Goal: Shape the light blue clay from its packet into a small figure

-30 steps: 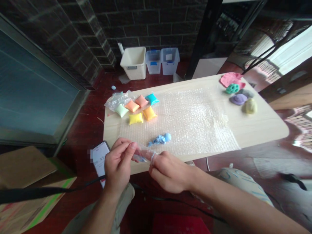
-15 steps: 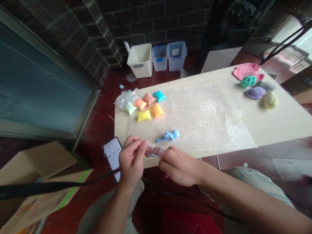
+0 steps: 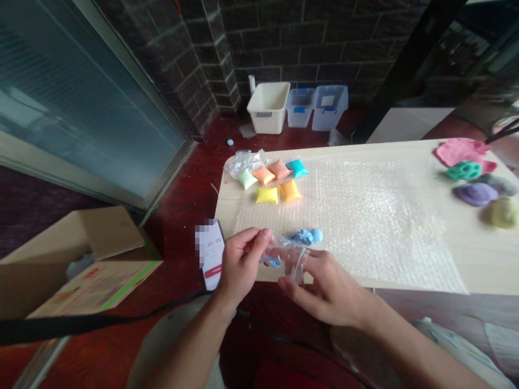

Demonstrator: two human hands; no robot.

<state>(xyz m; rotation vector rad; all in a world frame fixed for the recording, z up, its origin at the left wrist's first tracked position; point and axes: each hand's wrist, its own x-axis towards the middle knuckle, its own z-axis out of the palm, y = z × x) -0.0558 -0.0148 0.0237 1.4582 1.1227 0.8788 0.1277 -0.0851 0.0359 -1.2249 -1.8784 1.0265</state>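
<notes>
Over the near table edge, my left hand (image 3: 247,262) pinches one end of a small clear plastic bag (image 3: 292,255), thumb against fingers. Light blue clay shows through the bag near its lower left. My right hand (image 3: 324,286) is at the bag's other end, with a finger seen through the film and the thumb below against the plastic. Just beyond the bag, a crumpled lump of blue clay (image 3: 302,236) lies beside a smooth blue ball (image 3: 317,235) on the bubble wrap (image 3: 365,216).
Several coloured clay packets, including a yellow packet (image 3: 267,195), lie at the table's left. Pink clay (image 3: 460,152), green clay (image 3: 464,170) and purple clay (image 3: 477,193) sit at the right. A phone (image 3: 213,254) and a cardboard box (image 3: 101,259) are left; bins (image 3: 270,111) stand behind.
The view has swung left, so the table appears further right. My right hand has loosened from a tight fist, its thumb now spread downward, and the bag between my hands looks wider and less twisted.
</notes>
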